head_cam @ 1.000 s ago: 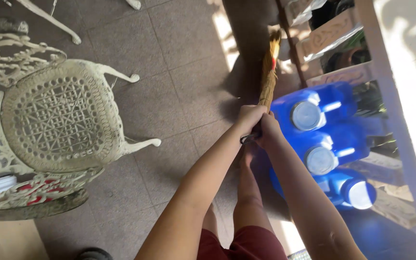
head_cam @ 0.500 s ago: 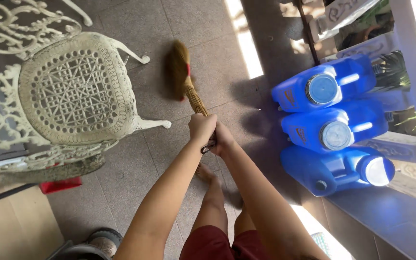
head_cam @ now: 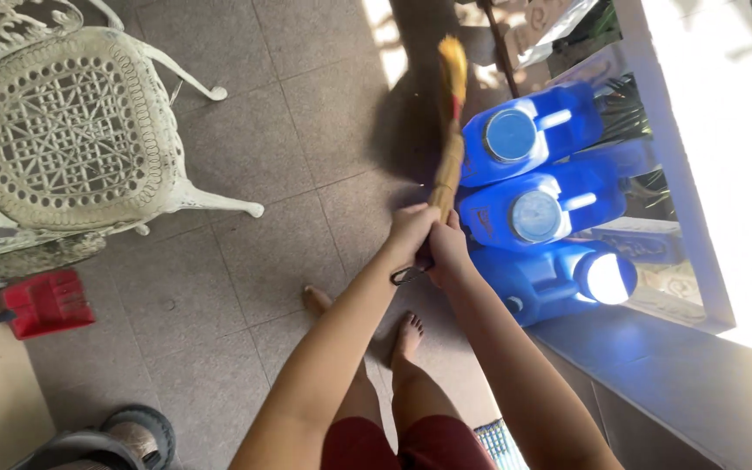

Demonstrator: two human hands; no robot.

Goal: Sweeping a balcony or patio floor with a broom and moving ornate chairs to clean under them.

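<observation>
A tiled floor (head_cam: 245,261) fills the view. A white ornate metal chair (head_cam: 63,130) stands at the upper left, well apart from three blue jugs (head_cam: 533,209) lined up along the right wall. A red dustpan (head_cam: 45,302) lies at the left edge. The broom (head_cam: 447,139) stretches forward, just beside the jugs, its bristles near the sunlit patch. The left hand (head_cam: 411,231) and right hand (head_cam: 448,252) are both closed tight around its handle, touching each other.
</observation>
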